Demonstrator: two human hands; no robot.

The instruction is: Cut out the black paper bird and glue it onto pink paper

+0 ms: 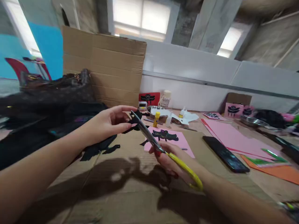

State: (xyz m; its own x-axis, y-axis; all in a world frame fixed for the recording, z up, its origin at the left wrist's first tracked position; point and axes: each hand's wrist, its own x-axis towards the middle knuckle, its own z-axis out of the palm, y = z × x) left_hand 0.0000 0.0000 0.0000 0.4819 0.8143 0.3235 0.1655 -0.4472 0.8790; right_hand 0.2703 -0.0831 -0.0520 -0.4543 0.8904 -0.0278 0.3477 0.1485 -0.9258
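Observation:
Between the thumb and fingers of my left hand [114, 119] is a piece of black paper [137, 116], partly cut to shape. My right hand [171, 157] grips scissors [148, 133] with yellow handles, their blades pointing up and left against the black paper. Whether the blades are parted is hard to make out. Behind the scissors lies a pink sheet [184, 143] bearing a black cut-out design [165, 135]. Black scraps [111, 149] rest on the cardboard below my left hand.
A glue stick [156, 119] stands behind the pink sheet. To the right are a black phone [225, 154], pink paper sheets [240, 135] and an orange sheet [277, 169]. A dark bag [46, 96] sits at left, before an upright cardboard panel [112, 68].

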